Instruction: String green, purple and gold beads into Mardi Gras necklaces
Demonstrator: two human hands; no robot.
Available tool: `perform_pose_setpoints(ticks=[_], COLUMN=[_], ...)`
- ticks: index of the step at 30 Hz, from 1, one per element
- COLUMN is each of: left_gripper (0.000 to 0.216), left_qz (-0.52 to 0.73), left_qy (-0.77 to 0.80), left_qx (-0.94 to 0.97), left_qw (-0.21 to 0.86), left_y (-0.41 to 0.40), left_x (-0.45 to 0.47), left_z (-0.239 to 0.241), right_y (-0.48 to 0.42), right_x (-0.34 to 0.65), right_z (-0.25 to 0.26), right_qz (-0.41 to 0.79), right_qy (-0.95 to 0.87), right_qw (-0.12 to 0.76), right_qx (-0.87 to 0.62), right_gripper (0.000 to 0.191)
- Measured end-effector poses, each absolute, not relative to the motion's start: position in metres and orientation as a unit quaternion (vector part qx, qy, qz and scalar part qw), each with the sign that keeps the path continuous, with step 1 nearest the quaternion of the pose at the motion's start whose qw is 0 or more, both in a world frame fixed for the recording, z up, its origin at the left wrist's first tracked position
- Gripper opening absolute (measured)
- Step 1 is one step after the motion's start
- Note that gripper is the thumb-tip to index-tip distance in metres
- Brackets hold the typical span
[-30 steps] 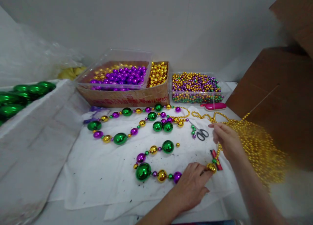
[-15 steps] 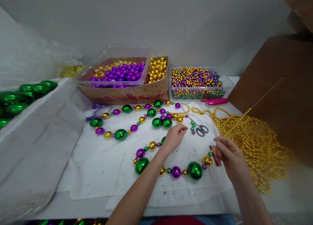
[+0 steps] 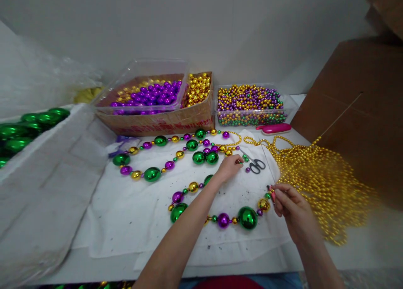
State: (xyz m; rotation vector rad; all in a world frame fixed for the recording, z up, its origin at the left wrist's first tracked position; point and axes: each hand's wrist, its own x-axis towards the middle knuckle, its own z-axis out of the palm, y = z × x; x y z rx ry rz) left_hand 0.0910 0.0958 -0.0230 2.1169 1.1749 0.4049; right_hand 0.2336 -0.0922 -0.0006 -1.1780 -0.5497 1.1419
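My left hand (image 3: 231, 168) is closed in a pinch on a small green bead (image 3: 240, 162), above the white cloth. Beside it lie another small green bead (image 3: 245, 157), a purple bead (image 3: 247, 170) and scissors (image 3: 257, 166) with dark handles. The fingers of my right hand (image 3: 291, 203) are pinched around a thin string (image 3: 267, 163) that rises in front of them. Left of these fingers, a strand of large beads (image 3: 247, 217) in green, purple and gold curves across the cloth. A small red object (image 3: 272, 195) shows at the fingertips, partly hidden; whether they touch it is unclear.
A finished-looking bead loop (image 3: 152, 174) lies further back. Behind stand a cardboard box (image 3: 157, 123) of purple and gold beads and a clear bin (image 3: 252, 117) of mixed beads. Gold bead chains (image 3: 327, 188) spread rightward. A pink tool (image 3: 276, 128) and a green-ball box (image 3: 72, 163) flank the cloth.
My left hand has taken a small green bead from the little group by the scissors. My right hand has shifted slightly left and down with the string, and the view has moved a little.
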Motion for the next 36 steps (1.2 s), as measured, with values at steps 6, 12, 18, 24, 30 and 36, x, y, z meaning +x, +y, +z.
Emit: perform_pose_setpoints(ticks=[6,12,18,24,30,36], left_gripper=[0.028,0.02,0.02,0.021,0.028,0.021], left_qz=[0.178,0.143,0.088,0.088,0.12,0.07], left_qy=[0.46,0.463,0.467,0.464,0.55,0.574], left_qx=[0.785,0.816,0.85,0.864,0.82,0.804], left_qw=[0.374,0.315,0.229,0.172,0.104,0.138], left_y=[0.098,0.094,0.083,0.079,0.131,0.164], left_x=[0.069,0.066,0.081,0.081,0.041,0.032], left_z=[-0.019,-0.021,-0.02,-0.009,0.019,0.009], right_y=[-0.083,-0.082,-0.086,-0.088,-0.092,-0.091], right_x=[0.225,0.223,0.223,0.225,0.235,0.228], right_z=[-0.001,0.0,-0.002,-0.005,-0.008,-0.012], right_qz=[0.518,0.523,0.514,0.514,0.512,0.518], right_qy=[-0.244,-0.239,-0.235,-0.225,-0.198,-0.226], right_qw=[0.642,0.645,0.646,0.641,0.655,0.631], right_qx=[-0.509,-0.503,-0.513,-0.523,-0.519,-0.531], right_gripper=[0.024,0.023,0.021,0.022,0.024,0.024])
